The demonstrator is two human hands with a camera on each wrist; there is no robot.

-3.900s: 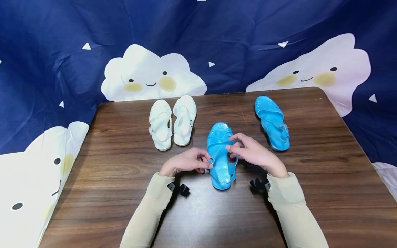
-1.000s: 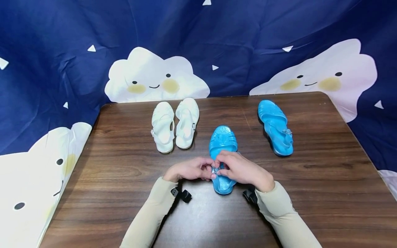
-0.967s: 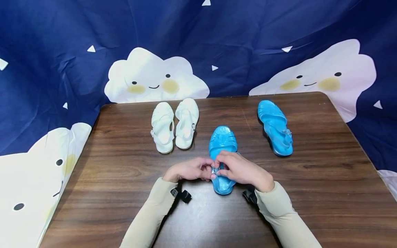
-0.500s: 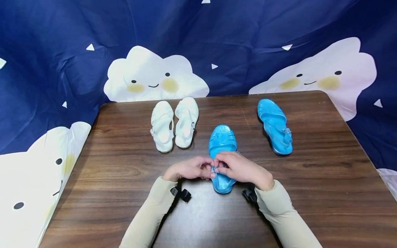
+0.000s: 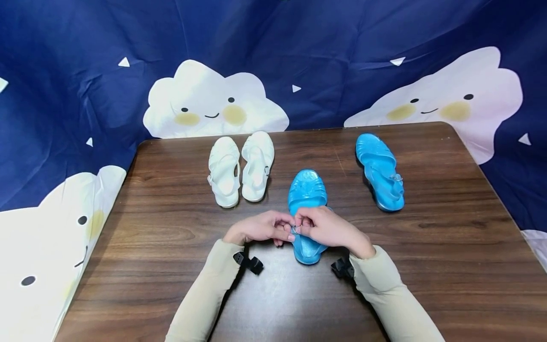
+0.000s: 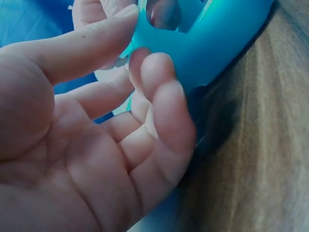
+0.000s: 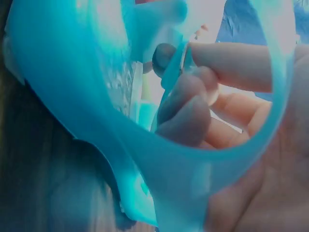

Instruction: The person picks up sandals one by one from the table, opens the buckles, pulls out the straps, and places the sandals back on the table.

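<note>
A blue jelly sandal lies on the table in the middle of the head view, toe pointing away. At its left side, my left hand pinches the strap beside the small metal buckle between thumb and fingers. Reaching across the sandal from the right, my right hand pinches the ankle strap at that same buckle, its fingertips almost meeting the left ones. In the right wrist view the heel strap loops in front of the right fingers. The left wrist view shows the sandal's side against the left fingertips.
A second blue sandal lies at the back right with its strap across it. A pair of white sandals, left and right, stands at the back left. Behind the brown wooden table hangs a dark blue cloth with clouds.
Since the earliest frame, my right hand has moved left from the sandal's right side to the buckle, bringing the strap across. During the last second both hands stay there with small finger shifts.
</note>
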